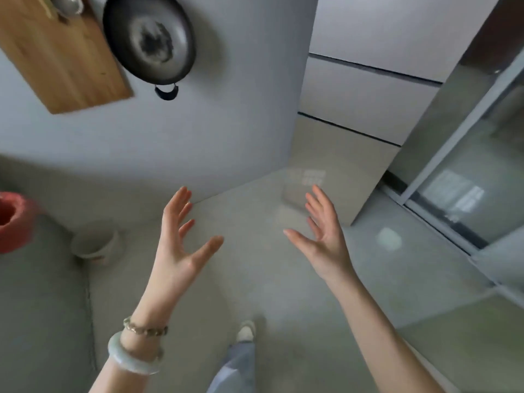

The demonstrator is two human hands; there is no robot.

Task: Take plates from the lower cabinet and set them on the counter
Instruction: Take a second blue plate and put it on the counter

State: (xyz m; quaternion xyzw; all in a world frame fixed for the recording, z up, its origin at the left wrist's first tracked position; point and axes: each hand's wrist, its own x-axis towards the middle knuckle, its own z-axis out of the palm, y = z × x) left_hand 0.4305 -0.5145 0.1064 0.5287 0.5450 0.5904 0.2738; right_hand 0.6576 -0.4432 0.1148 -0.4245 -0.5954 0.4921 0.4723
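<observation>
My left hand (178, 245) and my right hand (323, 236) are both raised in front of me, palms facing each other, fingers spread, nothing in either. They hover above the grey floor. The light grey counter (198, 123) lies ahead and to the left, seen from above. Closed grey cabinet fronts (363, 89) with dark gaps between them stand to the right of it. No plates are in view.
A wooden cutting board (62, 58) and a dark wok (150, 38) rest on the counter. A red bin (11, 222) and a pale bowl (95, 241) sit on the floor at left. A glass sliding door (465, 194) is at right. My leg and shoe (245, 331) are below.
</observation>
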